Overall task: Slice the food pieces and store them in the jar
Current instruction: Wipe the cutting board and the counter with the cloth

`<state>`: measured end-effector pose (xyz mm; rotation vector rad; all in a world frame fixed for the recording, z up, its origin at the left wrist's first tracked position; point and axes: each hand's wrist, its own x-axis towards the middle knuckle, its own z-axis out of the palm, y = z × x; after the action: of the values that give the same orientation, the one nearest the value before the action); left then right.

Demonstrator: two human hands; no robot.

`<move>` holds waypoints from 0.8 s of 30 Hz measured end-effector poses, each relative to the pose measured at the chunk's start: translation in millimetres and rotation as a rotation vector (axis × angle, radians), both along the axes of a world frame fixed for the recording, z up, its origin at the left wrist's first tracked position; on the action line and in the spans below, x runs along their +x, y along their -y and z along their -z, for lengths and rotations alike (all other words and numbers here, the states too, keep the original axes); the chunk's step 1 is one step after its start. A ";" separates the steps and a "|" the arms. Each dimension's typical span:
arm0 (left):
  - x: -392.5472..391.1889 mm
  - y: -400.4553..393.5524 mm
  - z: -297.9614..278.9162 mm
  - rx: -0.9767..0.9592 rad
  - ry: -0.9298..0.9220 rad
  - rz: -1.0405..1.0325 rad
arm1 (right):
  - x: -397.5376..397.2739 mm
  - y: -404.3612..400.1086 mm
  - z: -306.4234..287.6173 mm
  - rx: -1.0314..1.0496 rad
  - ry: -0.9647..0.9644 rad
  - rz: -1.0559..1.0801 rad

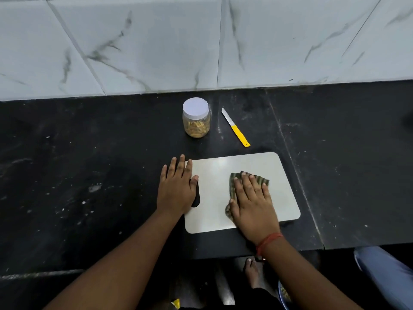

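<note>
We are looking at the jar (196, 118) standing upright on the black table (89, 164), its white lid (195, 108) sitting on top and yellowish food pieces (196, 129) showing through the clear wall. Just to its right the knife (236, 127) is lying flat on the table, blade pointing away from us and yellow handle toward the cutting board (214, 215). The pale board is lying nearer to us, apart from both jar and knife. Our right hand (252, 198) is pressing a striped greenish cloth (234, 180) flat against the board, the fingers straight and slightly spread over it. Our left hand (177, 189) is resting flat at the board's left edge, beside the dark handle slot (196, 201), fingers straight and close together, the thumb lying on the board. A red thread (268, 240) is circling the right wrist. Behind the table, a white marble-patterned tiled wall (156, 41) is rising. Below the table's edge, a bare foot (251, 272) is showing on the floor.
</note>
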<state>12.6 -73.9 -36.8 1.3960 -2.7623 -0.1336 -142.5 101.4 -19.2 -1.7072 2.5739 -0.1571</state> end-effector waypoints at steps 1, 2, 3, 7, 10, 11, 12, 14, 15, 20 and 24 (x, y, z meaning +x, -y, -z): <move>0.1 0.0 0.3 -0.001 -0.003 -0.003 | 6.5 3.4 -0.9 0.004 0.014 0.010; 0.6 -0.1 0.6 -0.003 -0.009 -0.002 | 17.4 4.6 0.4 0.008 0.012 -0.116; 1.2 -0.2 1.2 -0.001 -0.011 0.003 | 26.3 3.9 0.5 0.025 0.002 -0.285; 0.8 -0.1 0.3 0.004 -0.005 0.005 | 1.2 25.2 -0.2 -0.014 -0.018 -0.088; 0.9 -0.6 -0.4 0.006 -0.007 0.003 | 7.2 42.7 0.2 0.025 -0.014 -0.163; 1.2 -0.9 -0.5 0.010 -0.007 0.004 | 5.0 46.7 0.8 0.044 -0.045 -0.281; 1.5 -0.7 -0.6 0.015 -0.006 0.003 | -2.3 53.9 0.8 0.042 -0.058 -0.314; 1.7 -0.4 -2.0 0.033 0.004 0.008 | -18.1 71.2 -3.6 0.006 -0.027 -0.101; 2.3 -0.2 -3.5 0.042 0.009 0.017 | -19.1 78.3 -4.7 0.001 -0.018 -0.005; 25.8 7.8 -4.2 0.069 0.034 0.072 | -16.0 85.2 -1.2 0.040 -0.049 -0.269; 54.5 12.4 -0.6 0.055 0.016 -0.046 | -1.4 94.4 -2.3 0.007 -0.013 -0.134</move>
<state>67.1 -86.3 -36.2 1.4792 -2.7569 -0.1985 -143.9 7.0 -16.9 -1.8768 2.4547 -0.1319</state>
